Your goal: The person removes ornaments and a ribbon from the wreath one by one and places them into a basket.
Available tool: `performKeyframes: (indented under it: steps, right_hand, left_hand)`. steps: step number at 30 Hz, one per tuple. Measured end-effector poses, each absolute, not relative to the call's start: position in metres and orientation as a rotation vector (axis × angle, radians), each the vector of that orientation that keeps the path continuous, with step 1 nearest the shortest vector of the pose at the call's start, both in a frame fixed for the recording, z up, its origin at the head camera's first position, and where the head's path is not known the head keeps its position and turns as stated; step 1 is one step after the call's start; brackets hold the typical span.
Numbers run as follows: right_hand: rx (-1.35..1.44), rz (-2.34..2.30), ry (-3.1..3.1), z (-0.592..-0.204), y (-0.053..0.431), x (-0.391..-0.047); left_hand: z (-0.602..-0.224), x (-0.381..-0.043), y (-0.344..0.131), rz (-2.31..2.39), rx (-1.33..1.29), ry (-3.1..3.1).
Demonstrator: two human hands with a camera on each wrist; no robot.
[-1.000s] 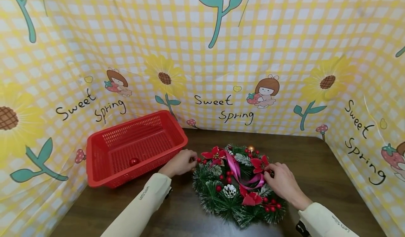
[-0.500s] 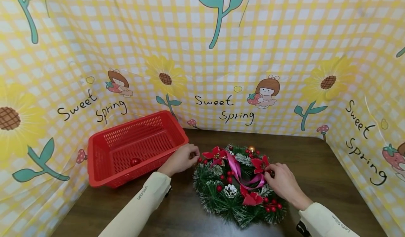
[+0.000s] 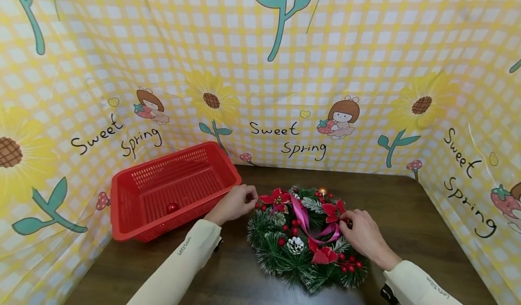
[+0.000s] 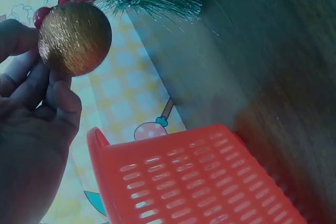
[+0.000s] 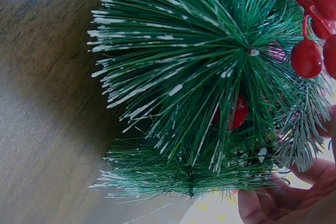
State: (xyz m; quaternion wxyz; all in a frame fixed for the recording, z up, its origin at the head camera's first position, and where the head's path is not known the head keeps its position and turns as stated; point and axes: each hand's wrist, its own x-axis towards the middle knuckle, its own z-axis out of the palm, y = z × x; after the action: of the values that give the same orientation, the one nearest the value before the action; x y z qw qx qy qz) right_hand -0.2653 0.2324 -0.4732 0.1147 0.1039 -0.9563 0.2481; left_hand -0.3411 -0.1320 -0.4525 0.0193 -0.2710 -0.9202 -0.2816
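Observation:
A green wreath (image 3: pixel 281 269) with snow-tipped needles, red berries, red flowers and a pink ribbon (image 3: pixel 301 212) lies on the table. At its upper left edge is my left hand (image 3: pixel 233 204). In the left wrist view, the left thumb and fingers pinch a glittery gold Christmas ball (image 4: pixel 76 39); the head view hides that ball behind the hand. My right hand (image 3: pixel 365 233) grips the wreath's right side beside a red flower (image 3: pixel 334 211). Needles partly cover its fingertips in the right wrist view.
To the left stands a red perforated basket (image 3: pixel 175 230) with a shiny red ball (image 3: pixel 172 207) inside. A yellow checked cloth (image 3: pixel 285 88) hangs around the back and sides of the brown table (image 3: pixel 386 196). Another gold ball (image 3: pixel 323 191) sits at the wreath's far edge.
My left hand has risen slightly at the wreath's upper left, and its fingers have moved a little up and right. The right hand and the wreath stay in place.

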Motion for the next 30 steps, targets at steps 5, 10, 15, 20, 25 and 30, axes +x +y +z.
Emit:
performKeyframes:
  steps: [5,10,15,20,25,30]
  right_hand:
    - [0.304,0.72,-2.801,-0.4727,0.2319,-0.2652]
    - [0.307,0.721,-2.805,-0.4731,0.2321,-0.2653]
    - [0.298,0.727,-2.808,-0.4737,0.2323,-0.2658]
    - [0.295,0.723,-2.806,-0.4741,0.2324,-0.2658]
    - [0.296,0.719,-2.805,-0.4744,0.2322,-0.2659]
    - [0.298,0.72,-2.801,-0.4743,0.232,-0.2656]
  left_hand:
    - [-0.4516,-0.344,-0.1348,-0.979,-0.85,-2.912]
    - [-0.4497,-0.3462,-0.1377,-0.947,-0.865,-2.989]
    - [-0.4486,-0.3466,-0.1396,-0.862,-0.899,-3.043]
    - [-0.4474,-0.3467,-0.1412,-0.864,-0.932,-3.048]
    - [-0.4452,-0.3458,-0.1417,-0.859,-0.963,-3.045]
    - [-0.4441,-0.346,-0.1412,-0.796,-0.975,-3.082]
